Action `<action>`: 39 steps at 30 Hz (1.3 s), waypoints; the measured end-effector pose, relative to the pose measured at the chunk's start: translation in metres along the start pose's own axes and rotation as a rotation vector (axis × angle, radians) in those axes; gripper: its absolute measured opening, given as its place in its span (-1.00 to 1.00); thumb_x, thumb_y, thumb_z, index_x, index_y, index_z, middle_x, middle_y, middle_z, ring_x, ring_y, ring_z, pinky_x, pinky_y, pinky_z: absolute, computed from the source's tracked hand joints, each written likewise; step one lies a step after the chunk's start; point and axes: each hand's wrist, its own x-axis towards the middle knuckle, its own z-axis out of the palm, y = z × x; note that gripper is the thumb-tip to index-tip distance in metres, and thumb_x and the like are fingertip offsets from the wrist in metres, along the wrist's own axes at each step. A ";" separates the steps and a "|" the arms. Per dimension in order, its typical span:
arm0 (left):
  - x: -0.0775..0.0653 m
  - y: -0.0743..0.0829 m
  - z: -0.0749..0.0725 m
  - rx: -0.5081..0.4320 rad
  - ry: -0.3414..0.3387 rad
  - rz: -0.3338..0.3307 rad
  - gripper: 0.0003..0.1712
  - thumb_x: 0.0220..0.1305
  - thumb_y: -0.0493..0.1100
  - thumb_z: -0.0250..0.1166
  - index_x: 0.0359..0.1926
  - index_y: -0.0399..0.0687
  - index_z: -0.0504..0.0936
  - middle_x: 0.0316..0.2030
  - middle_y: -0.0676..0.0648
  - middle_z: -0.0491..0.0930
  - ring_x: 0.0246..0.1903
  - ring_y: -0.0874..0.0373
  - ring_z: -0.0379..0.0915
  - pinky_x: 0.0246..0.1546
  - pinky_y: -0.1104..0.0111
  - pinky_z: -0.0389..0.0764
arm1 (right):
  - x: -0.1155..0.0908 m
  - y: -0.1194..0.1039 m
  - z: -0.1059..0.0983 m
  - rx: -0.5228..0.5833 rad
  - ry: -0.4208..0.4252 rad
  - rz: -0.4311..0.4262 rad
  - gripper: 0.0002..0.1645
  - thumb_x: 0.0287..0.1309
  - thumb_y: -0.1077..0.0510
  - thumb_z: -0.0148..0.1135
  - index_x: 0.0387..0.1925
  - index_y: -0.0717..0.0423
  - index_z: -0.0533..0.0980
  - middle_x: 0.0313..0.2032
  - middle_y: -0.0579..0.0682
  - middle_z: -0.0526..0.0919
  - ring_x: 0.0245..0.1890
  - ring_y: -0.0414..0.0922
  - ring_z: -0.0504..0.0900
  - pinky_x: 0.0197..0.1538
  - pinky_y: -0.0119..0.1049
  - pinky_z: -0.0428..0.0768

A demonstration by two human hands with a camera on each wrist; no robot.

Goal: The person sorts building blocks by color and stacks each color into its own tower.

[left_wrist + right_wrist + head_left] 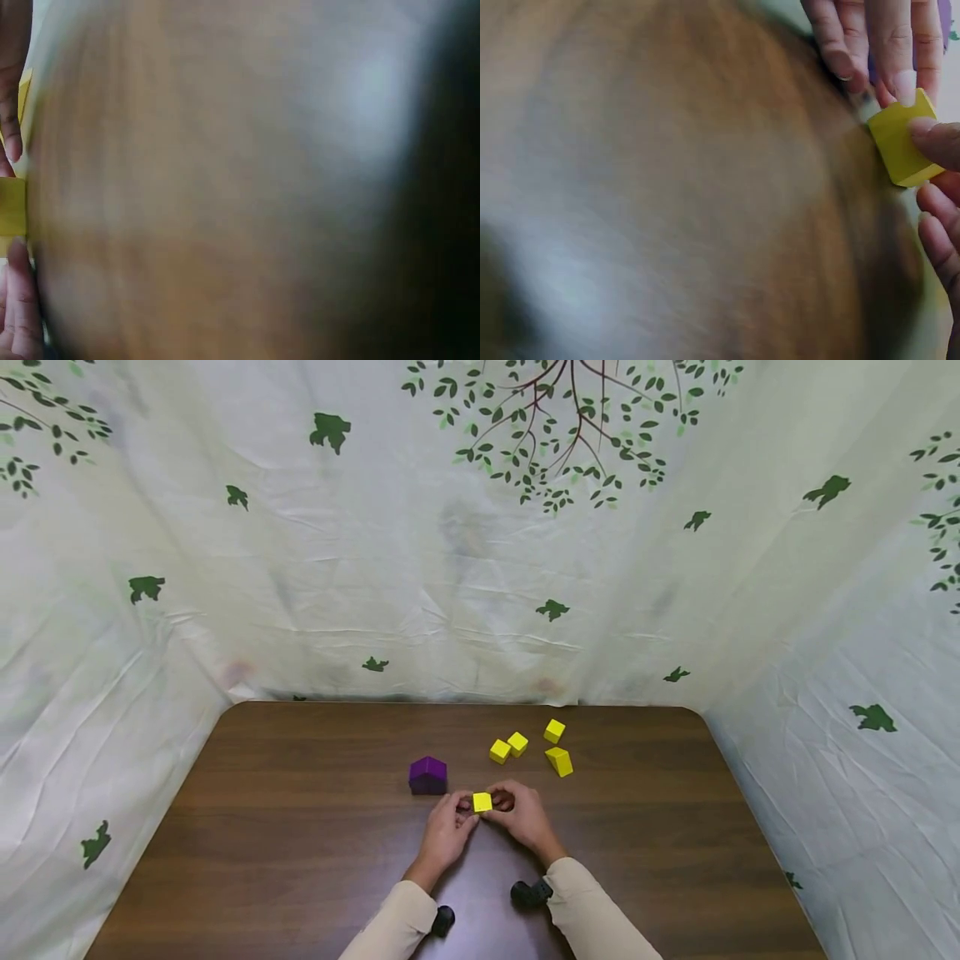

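Both hands meet over a small yellow cube-like block (482, 802) near the middle of the table. My right hand (522, 817) pinches it, its thumb (936, 141) flat across one face. From the other side, my left hand (447, 833) grips the block's left edge between curled thumb and fingers; a fingertip (904, 88) overlaps that edge in the right wrist view. Only part of the yellow block (11, 206) enters the left wrist view, at its left border. Just beyond the left hand stands a purple block (428, 776) with a peaked, house-like top.
Behind the right hand lie several yellow blocks: two small cubes (508, 748) close together, another cube (555, 731) farther back and a larger slanted piece (559, 762). A leaf-printed white cloth (480, 643) hangs around the brown wooden table (300, 827).
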 end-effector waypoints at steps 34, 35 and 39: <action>-0.002 -0.015 -0.009 -0.119 -0.094 -0.092 -0.60 0.18 -0.36 0.34 0.07 -0.21 0.55 -0.44 -0.07 0.58 -0.49 0.24 0.50 -0.45 0.46 0.53 | -0.014 0.009 0.015 0.189 0.032 0.027 -0.34 -0.05 0.19 0.50 0.12 0.24 0.48 -0.12 0.07 0.62 -0.15 -0.03 0.57 -0.05 -0.27 0.55; -0.002 -0.015 -0.009 -0.123 -0.097 -0.093 -0.60 0.18 -0.36 0.33 0.07 -0.21 0.55 -0.44 -0.07 0.59 -0.49 0.24 0.51 -0.44 0.46 0.53 | -0.014 0.010 0.014 0.203 0.023 0.024 -0.34 -0.04 0.21 0.49 0.13 0.26 0.46 -0.10 0.09 0.62 -0.14 0.00 0.57 -0.04 -0.25 0.55; -0.002 -0.017 -0.009 -0.131 -0.096 -0.090 -0.60 0.18 -0.36 0.34 0.07 -0.23 0.55 -0.45 -0.08 0.60 -0.50 0.25 0.51 -0.45 0.45 0.53 | -0.014 0.009 0.008 0.270 -0.005 0.010 -0.32 -0.03 0.37 0.44 0.16 0.37 0.41 -0.04 0.25 0.60 -0.13 0.15 0.57 -0.04 -0.11 0.55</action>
